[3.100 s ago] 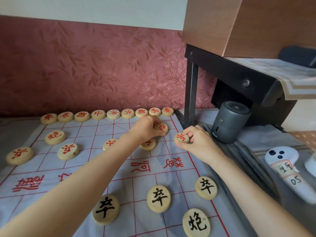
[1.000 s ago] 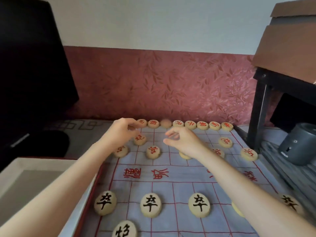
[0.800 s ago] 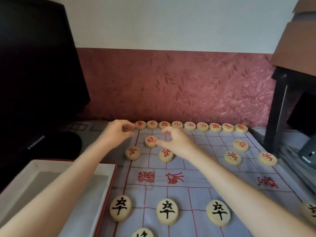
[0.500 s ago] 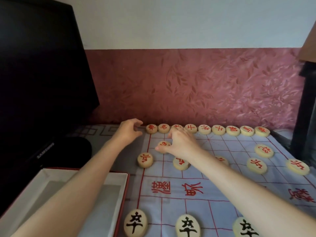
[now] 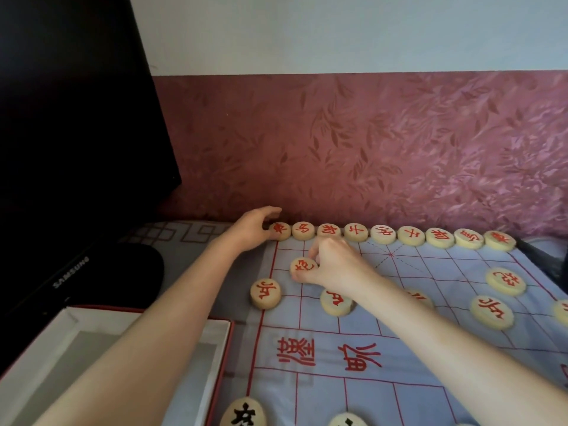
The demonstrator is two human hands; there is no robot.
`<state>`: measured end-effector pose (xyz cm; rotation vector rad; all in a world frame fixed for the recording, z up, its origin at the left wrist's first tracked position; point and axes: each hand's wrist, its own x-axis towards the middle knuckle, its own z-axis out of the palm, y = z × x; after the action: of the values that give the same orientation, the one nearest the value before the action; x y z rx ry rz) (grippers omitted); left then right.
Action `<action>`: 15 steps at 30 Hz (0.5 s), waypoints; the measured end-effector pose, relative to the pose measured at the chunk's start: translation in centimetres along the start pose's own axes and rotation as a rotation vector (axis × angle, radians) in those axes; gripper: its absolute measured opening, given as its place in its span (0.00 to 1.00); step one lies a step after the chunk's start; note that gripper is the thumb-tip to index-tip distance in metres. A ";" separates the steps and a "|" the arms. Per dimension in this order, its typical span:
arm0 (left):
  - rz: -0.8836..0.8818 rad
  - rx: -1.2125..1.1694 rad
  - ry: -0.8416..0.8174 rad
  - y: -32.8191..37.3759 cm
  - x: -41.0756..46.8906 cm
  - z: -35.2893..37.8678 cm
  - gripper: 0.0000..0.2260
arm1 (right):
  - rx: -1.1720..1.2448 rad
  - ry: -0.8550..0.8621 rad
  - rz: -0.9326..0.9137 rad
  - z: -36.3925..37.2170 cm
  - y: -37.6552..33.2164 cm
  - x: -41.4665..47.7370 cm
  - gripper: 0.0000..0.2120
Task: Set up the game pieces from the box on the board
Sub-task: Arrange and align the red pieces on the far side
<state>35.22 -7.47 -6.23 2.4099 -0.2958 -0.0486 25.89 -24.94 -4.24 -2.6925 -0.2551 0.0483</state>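
Two hands at the far-left corner of the cloth xiangqi board (image 5: 430,348): the right hand (image 5: 333,265) pinches the red cannon piece (image 5: 302,267) between thumb and fingers, while the left hand (image 5: 253,230), fingers loosely curled, touches the corner chariot piece (image 5: 280,231) at the end of the back row. Best practice is probably to slide the cannon flat onto its line crossing, without lifting. Room is tight: soldier pieces (image 5: 265,293) sit just beside, the wall (image 5: 368,149) stands close behind the row, and the emptied box (image 5: 215,348) borders the board's left edge.
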 end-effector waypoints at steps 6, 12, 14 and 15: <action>0.043 -0.015 -0.019 -0.1 0.4 0.3 0.25 | 0.104 -0.115 -0.052 0.0 0.7 0.5 0.23; 0.059 0.034 0.068 -0.4 0.1 0.5 0.23 | 0.141 -0.148 -0.099 -0.2 1.3 0.5 0.27; 0.060 0.108 0.102 -0.4 -0.1 0.6 0.22 | 0.164 -0.118 -0.089 -0.1 1.4 0.4 0.30; 0.060 0.152 0.115 -0.4 -0.1 0.7 0.22 | 0.149 -0.085 -0.075 0.0 1.4 0.3 0.31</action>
<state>35.08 -7.61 -7.02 2.5411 -0.3290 0.1437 26.45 -26.14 -4.83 -2.5338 -0.3642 0.1531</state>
